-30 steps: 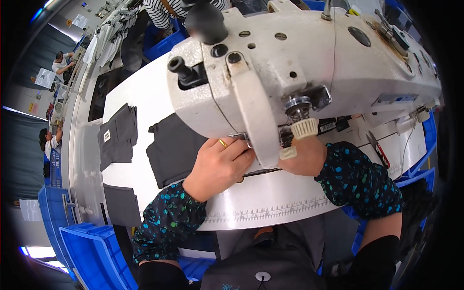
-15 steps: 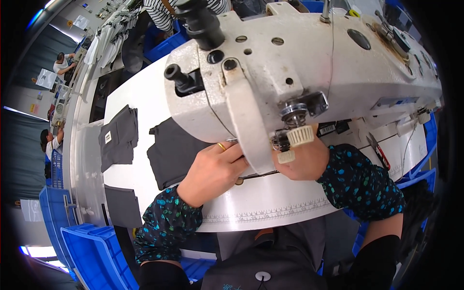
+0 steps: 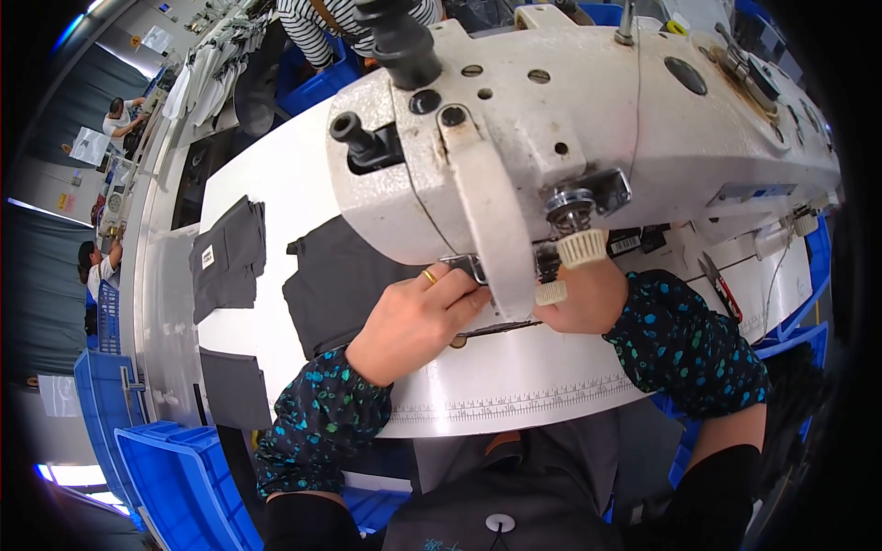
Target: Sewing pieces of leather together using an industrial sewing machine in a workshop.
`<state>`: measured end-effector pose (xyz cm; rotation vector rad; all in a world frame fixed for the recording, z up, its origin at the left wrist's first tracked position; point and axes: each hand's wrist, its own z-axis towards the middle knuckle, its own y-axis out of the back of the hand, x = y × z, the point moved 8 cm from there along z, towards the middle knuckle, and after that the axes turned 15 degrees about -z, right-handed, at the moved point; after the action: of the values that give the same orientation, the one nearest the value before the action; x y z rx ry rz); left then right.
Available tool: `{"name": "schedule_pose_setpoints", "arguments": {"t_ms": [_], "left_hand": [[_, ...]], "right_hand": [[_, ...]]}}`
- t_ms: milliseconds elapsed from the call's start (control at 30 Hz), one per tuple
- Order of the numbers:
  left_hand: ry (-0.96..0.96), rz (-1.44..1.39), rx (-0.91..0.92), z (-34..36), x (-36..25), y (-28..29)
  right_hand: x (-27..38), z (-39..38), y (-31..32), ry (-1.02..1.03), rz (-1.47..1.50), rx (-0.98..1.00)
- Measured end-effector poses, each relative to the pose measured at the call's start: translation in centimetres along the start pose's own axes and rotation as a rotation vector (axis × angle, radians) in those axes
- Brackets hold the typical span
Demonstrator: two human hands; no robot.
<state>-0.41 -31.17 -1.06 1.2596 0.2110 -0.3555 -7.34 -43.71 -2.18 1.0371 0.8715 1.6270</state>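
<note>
A white sewing machine (image 3: pixel 551 138) stands over the white work table (image 3: pixel 514 367). Beside its needle area, my left hand (image 3: pixel 413 317), with a gold ring, has its fingers curled and thumb pressed toward the index finger; whatever sits in that pinch is hidden. A metal part (image 3: pixel 467 266) of the machine touches or nearly touches those fingers. Dark grey fabric (image 3: pixel 335 289) lies flat just left of this hand. My right hand (image 3: pixel 593 298) rests on the far side of the needle area, its fingers hidden behind the machine head and a cream tension knob (image 3: pixel 582 249).
Folded dark grey pieces (image 3: pixel 228 262) and a smaller grey piece (image 3: pixel 232 388) lie on the table's left. Red-handled snips (image 3: pixel 721 286) are by my right sleeve. A blue crate (image 3: pixel 184 477) stands lower left. Beyond the machine, a person in a striped top (image 3: pixel 308 28) is at work.
The view has shifted slightly, so the machine head appears a little further right. My left hand also sits slightly further right, its thumb showing more. My right hand stays behind the machine head.
</note>
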Motion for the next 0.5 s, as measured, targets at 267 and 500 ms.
{"name": "schedule_pose_setpoints", "arguments": {"t_ms": [267,500], "left_hand": [[0.021,0.008,0.008,0.14,0.13,-0.11],[0.059,0.007,0.026,0.21,0.18,-0.26]], "right_hand": [[-0.37,0.0,-0.48,0.02,-0.011,-0.042],[0.21,-0.19,-0.31,0.114,-0.044,-0.101]]}}
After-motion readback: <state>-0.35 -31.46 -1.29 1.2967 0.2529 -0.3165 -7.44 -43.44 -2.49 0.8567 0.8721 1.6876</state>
